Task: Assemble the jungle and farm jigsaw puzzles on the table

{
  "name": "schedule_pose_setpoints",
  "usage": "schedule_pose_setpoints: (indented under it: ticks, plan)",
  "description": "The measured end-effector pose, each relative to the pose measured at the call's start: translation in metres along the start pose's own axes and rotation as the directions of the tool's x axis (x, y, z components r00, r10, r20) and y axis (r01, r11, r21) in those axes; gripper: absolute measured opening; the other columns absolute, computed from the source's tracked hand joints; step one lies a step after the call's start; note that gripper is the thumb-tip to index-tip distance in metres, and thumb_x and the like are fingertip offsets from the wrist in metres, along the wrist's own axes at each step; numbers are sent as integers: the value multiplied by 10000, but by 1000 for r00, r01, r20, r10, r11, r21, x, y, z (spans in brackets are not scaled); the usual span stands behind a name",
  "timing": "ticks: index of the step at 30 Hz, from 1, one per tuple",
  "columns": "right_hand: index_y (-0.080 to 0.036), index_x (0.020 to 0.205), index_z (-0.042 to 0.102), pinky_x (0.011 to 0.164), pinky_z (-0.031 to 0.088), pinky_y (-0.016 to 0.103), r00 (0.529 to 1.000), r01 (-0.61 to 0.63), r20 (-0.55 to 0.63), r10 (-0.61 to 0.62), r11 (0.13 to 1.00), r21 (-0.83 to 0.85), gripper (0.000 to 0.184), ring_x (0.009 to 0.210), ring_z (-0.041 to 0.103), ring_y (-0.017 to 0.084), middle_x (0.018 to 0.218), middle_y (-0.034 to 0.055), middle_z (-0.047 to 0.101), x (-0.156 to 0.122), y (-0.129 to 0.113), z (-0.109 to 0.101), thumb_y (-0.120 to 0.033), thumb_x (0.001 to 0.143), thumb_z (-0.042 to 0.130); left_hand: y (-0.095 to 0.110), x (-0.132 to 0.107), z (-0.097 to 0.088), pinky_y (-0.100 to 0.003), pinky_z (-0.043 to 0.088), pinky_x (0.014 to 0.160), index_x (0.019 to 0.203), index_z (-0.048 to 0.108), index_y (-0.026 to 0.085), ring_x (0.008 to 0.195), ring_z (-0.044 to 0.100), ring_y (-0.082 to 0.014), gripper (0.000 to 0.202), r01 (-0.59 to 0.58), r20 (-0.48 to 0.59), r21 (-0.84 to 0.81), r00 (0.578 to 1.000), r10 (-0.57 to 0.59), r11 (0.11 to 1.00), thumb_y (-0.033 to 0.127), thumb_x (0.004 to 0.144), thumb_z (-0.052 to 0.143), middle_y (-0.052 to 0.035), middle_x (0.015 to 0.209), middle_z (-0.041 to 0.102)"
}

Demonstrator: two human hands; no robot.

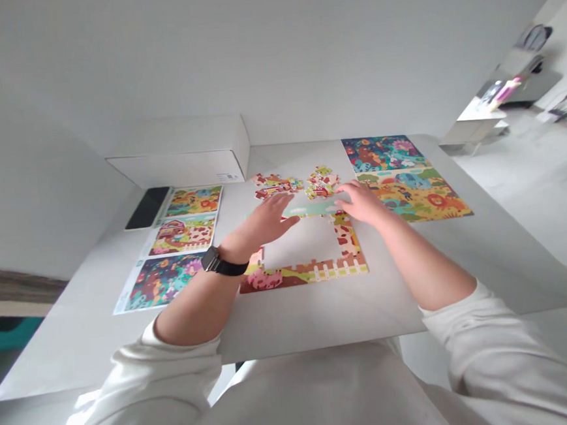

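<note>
A person sits at a white desk (pixel 321 314) with a jigsaw puzzle (pixel 303 273) partly built in front of them. The bottom edge, a farmyard fence, is in place and runs up both sides, and a pale sky strip (pixel 312 207) lies along the top. The hands hide the top corners, so I can't tell whether the frame is closed. The whole middle is left to fill, and two heaps of loose pieces (pixel 274 185) sit just beyond the frame.

The left hand (pixel 269 219), with a black wristwatch (pixel 213 260) above it, is open and flat, its fingers reaching toward the strip. The right hand (pixel 361 203) is open too, its fingertips touching the strip's right end, and it grips nothing that I can see.

A printed sheet (pixel 182 237) showing three scenes lies to the left, and a large picture poster (pixel 403 180) lies to the right. A white box (pixel 181 154) and a phone (pixel 148 207) sit farther back along the desk's left side.
</note>
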State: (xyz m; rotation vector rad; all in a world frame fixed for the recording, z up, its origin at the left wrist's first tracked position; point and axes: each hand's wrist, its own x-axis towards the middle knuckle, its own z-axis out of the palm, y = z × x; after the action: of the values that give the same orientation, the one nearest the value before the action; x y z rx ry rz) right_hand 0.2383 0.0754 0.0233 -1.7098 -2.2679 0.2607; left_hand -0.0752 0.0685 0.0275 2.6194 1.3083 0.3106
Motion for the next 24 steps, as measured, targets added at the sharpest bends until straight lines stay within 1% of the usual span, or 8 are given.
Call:
schedule_pose_setpoints:
  ticks: [2,4,6,8,12,17,21,24]
  plan:
    - [-212,1482,632,1247,392,442,996,59,-66,-60,998,-23,457,1451,534,304,1499,169,615,-15,-8,12,-388,1082,499,-18,-15,5,-497,341,1307,1663,417,172,1602,396,-325,668,68,-60,3,996,-68,998,497,1081,457,-182,1699,466]
    - [-199,1587,544,1297,336,461,995,95,-31,-97,993,-71,563,1543,446,321,1618,181,526,-27,-19,25,-453,1094,452,-25,-30,15,-533,314,1319,1670,401,164,1632,340,-345,699,113,-66,35,992,-111,993,521,1074,477,-194,1736,405]
    - [-181,1658,456,1334,266,504,995,87,50,-81,988,-127,668,1624,331,362,1722,190,413,-34,-30,39,-532,1089,435,-22,-41,27,-578,287,1321,1683,381,157,1643,308,-387,761,159,-48,69,987,-155,985,579,1061,496,-210,1761,350]
    - [-179,1703,372,1352,202,540,991,42,131,-20,985,-166,755,1668,237,384,1787,188,304,-36,-40,50,-605,1081,411,-16,-47,37,-622,266,1317,1684,383,136,1641,297,-430,805,169,-40,111,985,-166,979,626,1053,489,-238,1763,328]
    - [-145,1743,255,1363,123,570,976,-6,213,52,978,-210,853,1698,136,371,1826,193,162,-34,-49,60,-670,1075,333,-7,-45,49,-638,245,1316,1670,417,91,1635,299,-457,828,173,-87,199,983,-159,965,650,1059,441,-262,1756,325]
    - [-87,1743,241,1367,107,560,975,-11,215,64,971,-240,881,1701,116,370,1830,196,108,-35,-51,59,-666,1081,282,-8,-41,54,-621,242,1319,1667,427,55,1625,323,-455,821,192,-104,232,980,-173,954,621,1074,401,-260,1751,335]
    - [-84,1745,235,1368,104,549,971,-17,229,75,970,-244,900,1703,95,372,1832,191,98,-32,-52,58,-682,1076,287,-9,-41,55,-619,256,1314,1659,472,122,1625,332,-436,762,170,-123,206,981,-147,964,602,1070,422,-213,1753,364]
    - [-99,1744,252,1361,89,587,961,-56,251,116,970,-236,918,1700,91,393,1831,193,106,-27,-56,60,-718,1066,280,-10,-41,57,-613,258,1315,1651,487,134,1624,339,-424,739,160,-124,199,983,-137,967,589,1073,424,-207,1744,385]
